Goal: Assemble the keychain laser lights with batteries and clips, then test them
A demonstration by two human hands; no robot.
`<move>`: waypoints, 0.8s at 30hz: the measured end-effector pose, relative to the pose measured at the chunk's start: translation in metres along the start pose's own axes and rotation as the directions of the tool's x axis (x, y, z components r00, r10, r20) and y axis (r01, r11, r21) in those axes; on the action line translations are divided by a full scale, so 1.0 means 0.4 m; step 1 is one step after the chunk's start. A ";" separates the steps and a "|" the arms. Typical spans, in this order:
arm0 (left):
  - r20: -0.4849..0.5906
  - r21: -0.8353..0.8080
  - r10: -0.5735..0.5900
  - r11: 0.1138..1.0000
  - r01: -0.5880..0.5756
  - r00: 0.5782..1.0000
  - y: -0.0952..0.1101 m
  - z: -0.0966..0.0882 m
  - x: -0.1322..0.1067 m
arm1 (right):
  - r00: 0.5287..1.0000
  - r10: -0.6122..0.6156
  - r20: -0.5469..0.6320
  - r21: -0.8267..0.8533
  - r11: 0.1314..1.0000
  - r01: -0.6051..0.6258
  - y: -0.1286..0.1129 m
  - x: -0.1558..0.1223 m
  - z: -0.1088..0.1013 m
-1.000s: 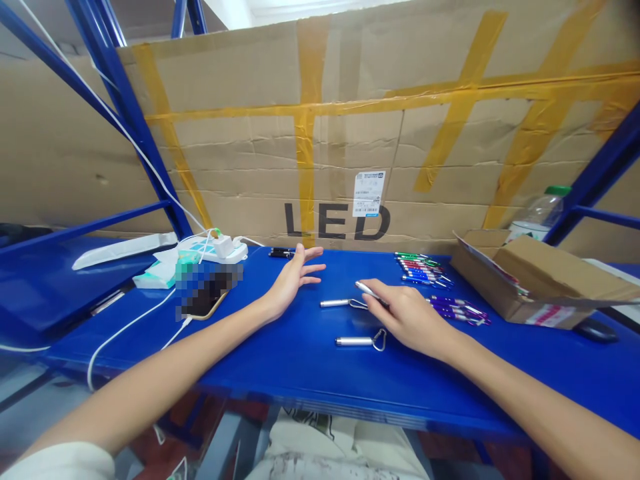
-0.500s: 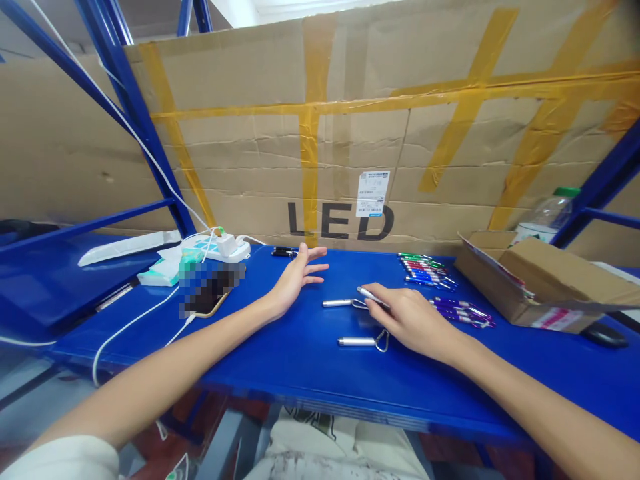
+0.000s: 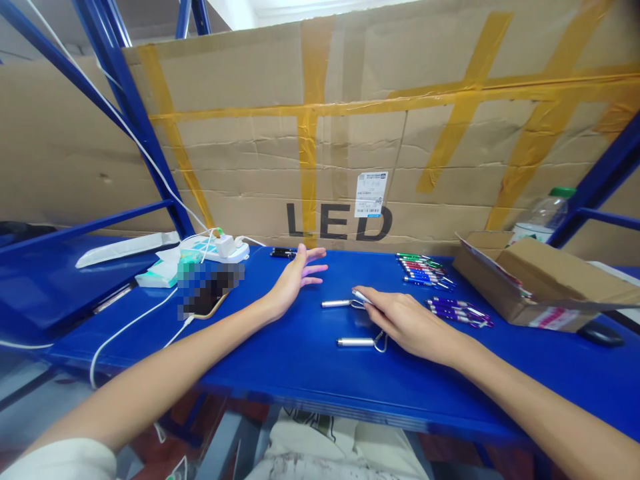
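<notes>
My right hand is closed around a small silver flashlight, whose front end points toward my left hand; its rear part is hidden by my fingers. My left hand is held up with fingers spread, holding nothing, and a violet tint lies on its fingers. Just left of the right hand, a silver flashlight with a carabiner clip lies on the blue tabletop. A second clipped silver flashlight lies nearer the front edge.
Green, red and blue pens lie in a row behind the right hand, with purple pens nearer. An open cardboard box stands right. Left are a phone, power strip and black pens. A large carton backs the table.
The flashlight in my right hand has shifted slightly left and its angle has changed. A violet tint now shows on my left fingers; that hand has stayed in place.
</notes>
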State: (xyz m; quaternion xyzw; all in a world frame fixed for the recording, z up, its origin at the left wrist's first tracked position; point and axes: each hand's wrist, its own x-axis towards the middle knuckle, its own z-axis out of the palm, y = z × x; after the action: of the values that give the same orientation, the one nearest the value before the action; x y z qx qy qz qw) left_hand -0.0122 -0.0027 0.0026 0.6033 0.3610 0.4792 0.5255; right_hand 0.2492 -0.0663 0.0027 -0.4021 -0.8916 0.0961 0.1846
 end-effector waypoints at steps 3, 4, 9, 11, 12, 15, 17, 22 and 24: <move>-0.002 0.005 -0.005 1.000 0.005 1.000 0.003 0.002 -0.002 | 1.000 0.025 -0.015 -0.027 0.999 -0.025 0.005 0.002 0.002; -0.004 0.006 -0.008 1.000 0.008 1.000 0.004 0.002 -0.003 | 0.998 0.045 -0.032 -0.046 0.998 -0.047 0.006 0.002 0.002; -0.002 0.000 -0.010 1.000 0.010 1.000 0.004 0.002 -0.004 | 0.997 0.075 0.032 -0.064 0.995 -0.073 -0.002 0.005 -0.005; 0.001 -0.004 -0.009 1.000 0.009 1.000 0.002 0.002 -0.003 | 0.995 0.066 0.075 -0.060 0.996 -0.062 -0.006 0.007 -0.007; 0.000 -0.006 -0.008 1.000 0.008 1.000 0.002 0.002 -0.002 | 0.996 0.070 0.059 -0.051 0.996 -0.067 -0.006 0.007 -0.006; 0.000 -0.002 -0.008 1.000 0.008 1.000 0.001 0.002 -0.001 | 0.995 0.097 -0.035 -0.046 0.994 -0.099 -0.001 0.007 -0.002; 0.002 0.002 -0.008 1.000 0.008 1.000 0.001 0.002 -0.001 | 0.994 0.096 -0.056 -0.055 0.994 -0.099 0.004 0.006 0.001; 0.009 0.004 -0.011 1.000 0.011 1.000 -0.003 -0.001 0.003 | 0.998 0.062 0.027 -0.040 0.997 -0.061 0.001 0.004 0.001; 0.012 0.006 -0.012 1.000 0.012 1.000 -0.004 -0.002 0.006 | 0.997 0.074 0.028 -0.032 0.997 -0.073 -0.003 0.004 -0.001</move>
State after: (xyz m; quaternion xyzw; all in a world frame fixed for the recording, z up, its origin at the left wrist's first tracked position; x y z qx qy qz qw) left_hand -0.0122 -0.0001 0.0014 0.6053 0.3630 0.4714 0.5288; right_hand 0.2476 -0.0659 0.0041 -0.4359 -0.8803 0.0947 0.1615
